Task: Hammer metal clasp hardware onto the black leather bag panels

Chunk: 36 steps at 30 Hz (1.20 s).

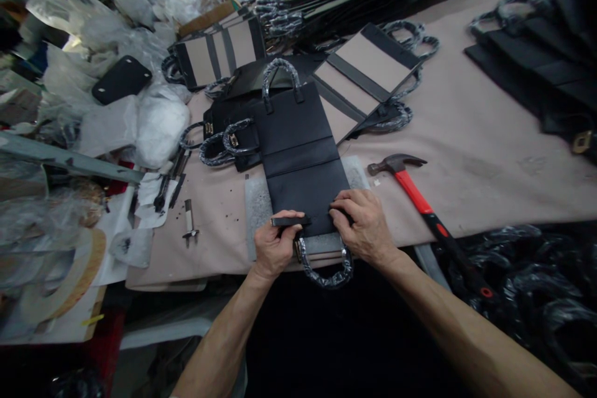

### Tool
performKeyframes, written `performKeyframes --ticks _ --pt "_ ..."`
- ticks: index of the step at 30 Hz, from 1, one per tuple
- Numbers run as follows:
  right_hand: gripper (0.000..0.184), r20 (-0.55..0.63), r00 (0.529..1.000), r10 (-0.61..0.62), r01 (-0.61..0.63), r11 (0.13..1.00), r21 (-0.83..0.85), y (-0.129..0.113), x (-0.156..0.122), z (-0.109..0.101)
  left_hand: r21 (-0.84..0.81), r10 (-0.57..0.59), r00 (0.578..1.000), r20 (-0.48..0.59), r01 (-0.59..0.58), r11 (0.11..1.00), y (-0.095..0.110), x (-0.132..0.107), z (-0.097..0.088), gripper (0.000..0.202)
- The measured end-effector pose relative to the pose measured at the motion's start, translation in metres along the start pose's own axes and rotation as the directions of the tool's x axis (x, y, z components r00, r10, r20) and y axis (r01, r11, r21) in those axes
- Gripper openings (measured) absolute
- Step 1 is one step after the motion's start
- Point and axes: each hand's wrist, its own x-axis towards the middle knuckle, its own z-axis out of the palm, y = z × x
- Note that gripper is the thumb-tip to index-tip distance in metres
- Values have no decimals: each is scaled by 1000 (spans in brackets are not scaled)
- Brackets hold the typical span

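A black bag panel lies flat in front of me, creased across its middle. One plastic-wrapped handle stands at its far end, and another wrapped handle hangs over the table's near edge. My left hand is closed at the near left corner, pinching a narrow black strip whose far end meets the panel. On the right edge, my right hand has its fingers curled against the panel, gripping its margin. A grey slab shows beneath the panel.
A claw hammer with a red and black handle lies to the right. Pale-lined bag panels and stacked black pieces lie beyond. Clear plastic bags crowd the left, near a small caliper-like tool.
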Motion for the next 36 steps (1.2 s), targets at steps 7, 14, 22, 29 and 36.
performKeyframes --ticks 7,14,22,29,36 --pt "10 -16 1000 -12 12 1000 -7 0 0 0 13 20 999 -26 -19 1000 1 -1 2 12" --pt "10 -10 1000 -18 18 1000 -14 -1 0 0 -38 24 999 -38 -26 999 -4 3 4 12" --pt "10 -11 1000 -21 20 1000 -18 -1 0 0 -207 -98 994 -49 86 975 0 4 4 16" --pt "10 -3 1000 -14 14 1000 -22 -1 0 -1 -131 -77 997 -24 73 989 -1 4 4 16" --pt "10 -10 1000 -23 23 1000 -20 -2 1 -1 -74 -51 999 -1 51 996 -2 4 4 16"
